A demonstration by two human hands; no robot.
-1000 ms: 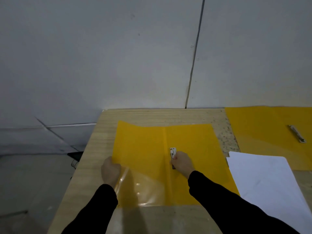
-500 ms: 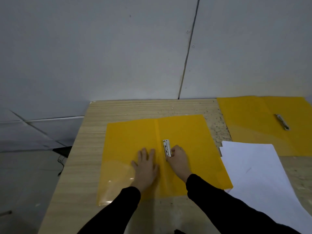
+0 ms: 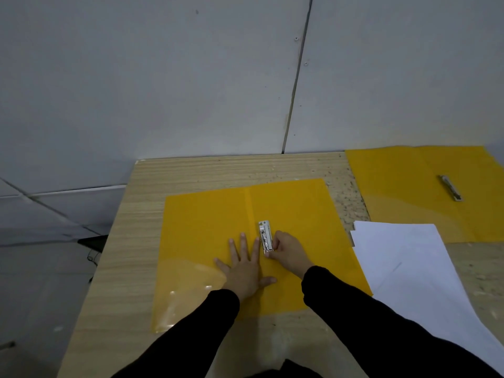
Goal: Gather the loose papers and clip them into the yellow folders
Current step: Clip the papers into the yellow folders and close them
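head view, wooden table (image 3: 131, 241), grey panelled wall (image 3: 163, 77)

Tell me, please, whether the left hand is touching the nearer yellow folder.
Touching. The head view shows the left hand lying flat, fingers spread, on the nearer yellow folder, just left of its metal clip.

Papers (image 3: 409, 268) are cut off at the right edge.
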